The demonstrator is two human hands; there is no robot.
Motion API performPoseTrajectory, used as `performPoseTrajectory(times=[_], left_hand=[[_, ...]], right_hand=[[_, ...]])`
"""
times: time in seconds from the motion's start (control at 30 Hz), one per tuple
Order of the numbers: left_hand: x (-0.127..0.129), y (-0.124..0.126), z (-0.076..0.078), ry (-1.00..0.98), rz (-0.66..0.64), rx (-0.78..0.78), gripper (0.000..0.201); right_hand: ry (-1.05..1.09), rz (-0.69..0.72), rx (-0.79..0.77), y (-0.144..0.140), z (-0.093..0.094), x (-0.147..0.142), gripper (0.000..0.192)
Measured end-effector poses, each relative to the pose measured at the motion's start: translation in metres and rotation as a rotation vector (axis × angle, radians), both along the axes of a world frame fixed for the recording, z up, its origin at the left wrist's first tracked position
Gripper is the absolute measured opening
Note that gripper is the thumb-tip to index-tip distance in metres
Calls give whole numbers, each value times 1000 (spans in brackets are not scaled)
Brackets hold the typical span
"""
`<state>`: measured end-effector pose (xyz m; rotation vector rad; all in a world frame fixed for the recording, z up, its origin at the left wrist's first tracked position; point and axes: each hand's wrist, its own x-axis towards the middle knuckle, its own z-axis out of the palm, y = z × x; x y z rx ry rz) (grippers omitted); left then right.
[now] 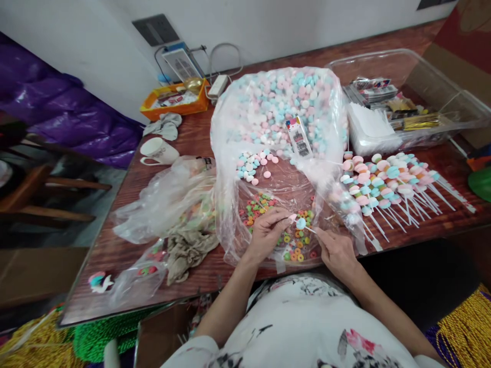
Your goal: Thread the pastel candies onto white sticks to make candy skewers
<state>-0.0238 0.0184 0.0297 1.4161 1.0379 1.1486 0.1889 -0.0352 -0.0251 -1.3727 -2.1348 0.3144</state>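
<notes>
Stick (311, 231), thin, white, plastic-looking, pinched at its near end in the closed fingertips of the right hand (336, 251), low over the front of the table (115, 250). Blue round candy (301, 223) sits on the stick's far end, puffy and matte. Left hand (266, 231) has thumb and forefinger closed on a small pink candy (292, 217), just beside the blue one; other fingers curled loosely. Both hands work above a clear crinkled plastic bag (226, 153) spread open, glossy and wrinkled. Inside its near part: small ring-shaped candies (293, 253) in red, green, orange, yellow. Farther in: a heap of round pastel candies (284, 97), pink, blue, white, with a small printed packet (299, 136) lying on top. Right of the bag, finished sticks (383, 184) threaded with pastel rounds lie in a fanned row on the dark reddish wood-grain tabletop. Beyond them, a clear hard plastic tub (456, 97) holding packets and white sheets. Left of the bag: crumpled clear bags (169, 199), a grey-brown rag (187, 250), a white mug (157, 152) on its side.
</notes>
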Motion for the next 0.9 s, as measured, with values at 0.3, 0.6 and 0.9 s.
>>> performPoseTrajectory(times=[0.3,0.6,0.9], left_hand=[[2,2,-16,176,51,314,23],[16,-7,-22,55,101,106,15],[28,-14,-35,210,82,314,28]], right_hand=[[-98,-22,-64,1,1,-1,38],[119,1,-22,1,-13,2,35],[164,0,5,1,-14,3,35]])
